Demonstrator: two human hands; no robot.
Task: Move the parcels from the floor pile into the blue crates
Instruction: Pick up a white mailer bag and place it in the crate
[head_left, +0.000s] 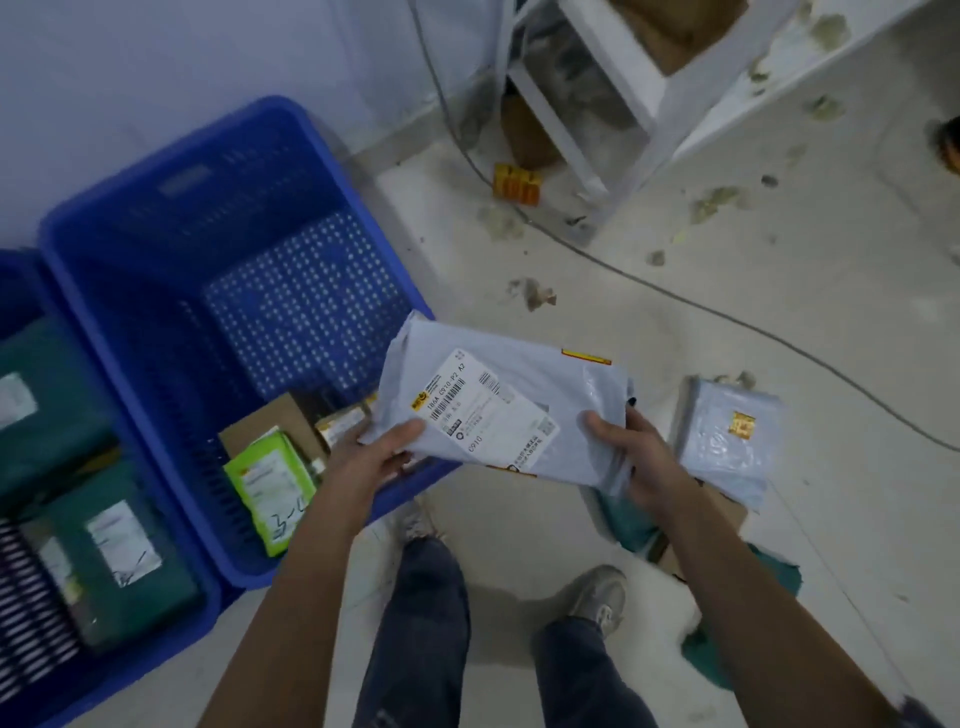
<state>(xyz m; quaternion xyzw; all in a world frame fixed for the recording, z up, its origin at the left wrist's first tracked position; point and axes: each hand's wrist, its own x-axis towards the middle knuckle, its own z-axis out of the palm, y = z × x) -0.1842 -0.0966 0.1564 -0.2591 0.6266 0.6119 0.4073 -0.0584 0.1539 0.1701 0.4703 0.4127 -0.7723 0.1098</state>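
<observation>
Both hands are gripping 1 grey mailer (498, 410) by its near edge, the left hand (374, 457) pinching the left corner and the right hand (631, 457) the right, holding it over the near right corner of the larger blue crate (208, 208). Carrying it further left over the open mesh bottom before releasing would be wise, so it is landing flat beside the green parcel (272, 480) rather than catching the rim.

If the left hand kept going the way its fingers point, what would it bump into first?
The left hand already grips the grey parcel, fingers pointing up and right. Past the parcel, that line seems to cross bare floor toward the black cable, though depth is hard to judge.
</observation>
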